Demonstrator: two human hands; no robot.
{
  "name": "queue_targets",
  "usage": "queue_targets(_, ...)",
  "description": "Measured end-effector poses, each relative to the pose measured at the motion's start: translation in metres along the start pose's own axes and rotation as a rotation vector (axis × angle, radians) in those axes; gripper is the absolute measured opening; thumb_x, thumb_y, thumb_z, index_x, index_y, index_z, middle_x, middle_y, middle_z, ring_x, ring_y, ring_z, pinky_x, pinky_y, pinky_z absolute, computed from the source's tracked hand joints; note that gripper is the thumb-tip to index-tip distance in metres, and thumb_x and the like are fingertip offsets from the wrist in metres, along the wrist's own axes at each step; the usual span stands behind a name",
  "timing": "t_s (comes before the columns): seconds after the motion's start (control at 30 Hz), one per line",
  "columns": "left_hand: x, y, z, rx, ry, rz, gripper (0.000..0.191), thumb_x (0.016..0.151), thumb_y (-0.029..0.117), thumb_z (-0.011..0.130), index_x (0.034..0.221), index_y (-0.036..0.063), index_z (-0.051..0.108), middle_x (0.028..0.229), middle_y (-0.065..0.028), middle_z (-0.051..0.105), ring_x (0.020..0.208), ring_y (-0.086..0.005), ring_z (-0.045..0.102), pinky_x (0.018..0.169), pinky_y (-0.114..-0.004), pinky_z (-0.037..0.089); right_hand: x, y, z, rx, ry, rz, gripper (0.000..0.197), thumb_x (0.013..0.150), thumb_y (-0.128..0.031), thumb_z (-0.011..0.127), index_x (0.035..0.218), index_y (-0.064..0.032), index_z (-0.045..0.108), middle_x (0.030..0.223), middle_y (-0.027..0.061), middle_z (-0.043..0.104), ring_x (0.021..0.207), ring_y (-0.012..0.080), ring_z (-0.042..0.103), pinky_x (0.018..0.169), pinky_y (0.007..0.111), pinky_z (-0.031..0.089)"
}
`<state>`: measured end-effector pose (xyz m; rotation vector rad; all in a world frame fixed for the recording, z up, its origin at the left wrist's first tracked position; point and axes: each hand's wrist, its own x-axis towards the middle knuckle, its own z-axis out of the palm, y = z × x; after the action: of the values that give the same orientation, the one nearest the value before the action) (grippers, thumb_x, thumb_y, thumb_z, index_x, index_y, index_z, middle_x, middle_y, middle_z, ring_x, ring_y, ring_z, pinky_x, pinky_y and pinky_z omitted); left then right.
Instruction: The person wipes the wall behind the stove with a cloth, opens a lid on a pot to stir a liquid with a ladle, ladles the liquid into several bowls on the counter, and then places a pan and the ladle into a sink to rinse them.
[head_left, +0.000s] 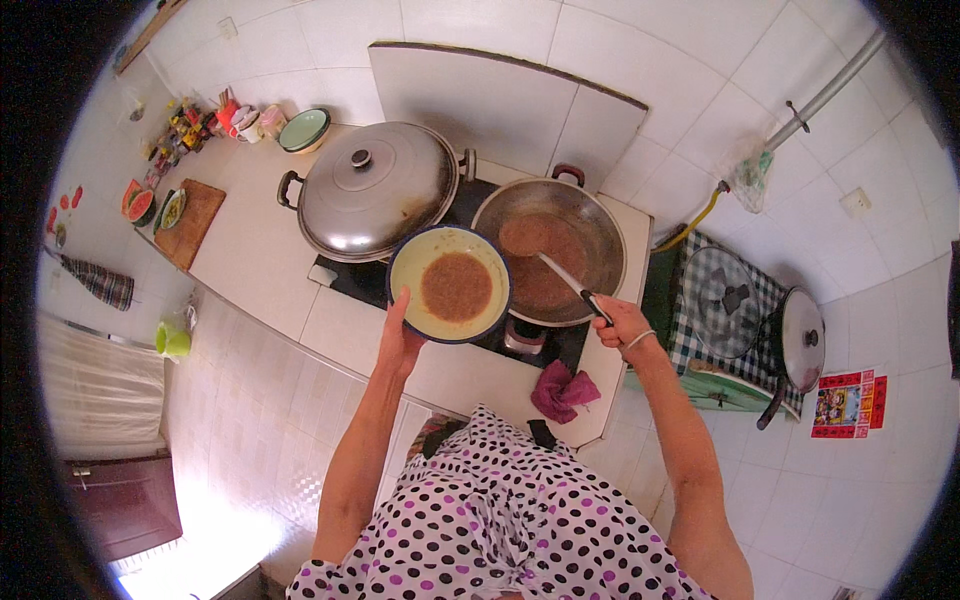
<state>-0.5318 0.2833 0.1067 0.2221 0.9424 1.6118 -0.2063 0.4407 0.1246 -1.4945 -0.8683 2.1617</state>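
My left hand (402, 334) grips the near-left rim of a blue-edged enamel bowl (405, 259). Brown porridge-like food (457, 287) covers the middle of the bowl's cream inside. In my right hand (622, 324) is the black handle of a ladle (564, 274), whose head dips into the wok. That metal wok (600, 225) stands on the right side of the stove, with more of the brown food (555, 236) at its bottom. The bowl is held at the wok's left edge and covers part of its rim in this view.
A large lidded pot (375, 191) stands left of the wok. A purple cloth (564, 391) lies by the counter's front edge. Stacked bowls (304, 130) and a cutting board (196, 225) are farther left. At right, a lidded pan (802, 340) rests on a checked cloth (694, 322).
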Motion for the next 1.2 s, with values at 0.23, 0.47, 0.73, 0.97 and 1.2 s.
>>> queue_targets(0.23, 0.021, -0.01, 0.009, 0.032, -0.015, 0.015, 0.064, 0.083, 0.042, 0.058, 0.131, 0.0092, 0.03, 0.121, -0.0069, 0.049, 0.109, -0.0197, 0.051, 0.088, -0.037, 0.045, -0.077, -0.055, 0.021, -0.145, -0.016, -0.139, 0.029, 0.092, -0.025, 0.049, 0.113, -0.0061, 0.054, 0.059, -0.0008, 0.045, 0.039, 0.0022, 0.028, 0.034, 0.017, 0.02)
queue_targets(0.47, 0.042, -0.02, 0.036, 0.063, -0.017, -0.034, 0.074, 0.077, 0.051, 0.062, 0.131, 0.0117, 0.029, 0.126, -0.0067, 0.043, 0.113, -0.0207, 0.046, 0.087, -0.041, 0.043, -0.107, -0.066, 0.02, -0.348, -0.015, -0.196, 0.032, 0.092, -0.024, 0.049, 0.118, -0.0059, 0.055, 0.058, -0.0016, 0.046, 0.04, 0.0022, 0.03, 0.035, 0.017, 0.02)
queue_targets(0.73, 0.037, -0.023, 0.054, 0.032, -0.011, -0.078, 0.068, 0.081, 0.05, 0.058, 0.131, 0.0114, 0.034, 0.125, -0.0057, 0.048, 0.112, -0.0199, 0.049, 0.089, -0.039, 0.044, -0.133, -0.042, 0.021, -1.196, 0.299, -0.893, 0.032, 0.086, -0.014, 0.057, 0.118, -0.0105, 0.056, 0.063, 0.0092, 0.055, 0.049, 0.014, 0.049, 0.049, 0.03, 0.043)
queue_targets(0.97, 0.028, -0.025, 0.047, -0.018, -0.101, -0.053, 0.062, 0.084, 0.046, 0.055, 0.131, 0.0105, 0.033, 0.123, -0.0059, 0.048, 0.111, -0.0186, 0.05, 0.088, -0.038, 0.045, -0.093, -0.031, -0.008, -1.035, 0.401, -0.764, 0.03, 0.09, -0.02, 0.052, 0.118, -0.011, 0.056, 0.066, 0.0148, 0.06, 0.05, 0.0254, 0.054, 0.048, 0.033, 0.042)
queue_targets(1.2, 0.015, -0.019, 0.032, -0.023, -0.063, -0.002, 0.056, 0.087, 0.045, 0.05, 0.128, 0.009, 0.04, 0.125, -0.0056, 0.049, 0.112, -0.0181, 0.049, 0.091, -0.035, 0.042, -0.007, 0.004, -0.054, -1.555, 0.595, -0.629, 0.037, 0.093, -0.033, 0.042, 0.12, -0.0111, 0.053, 0.066, 0.0169, 0.061, 0.055, 0.0309, 0.058, 0.053, 0.041, 0.048)
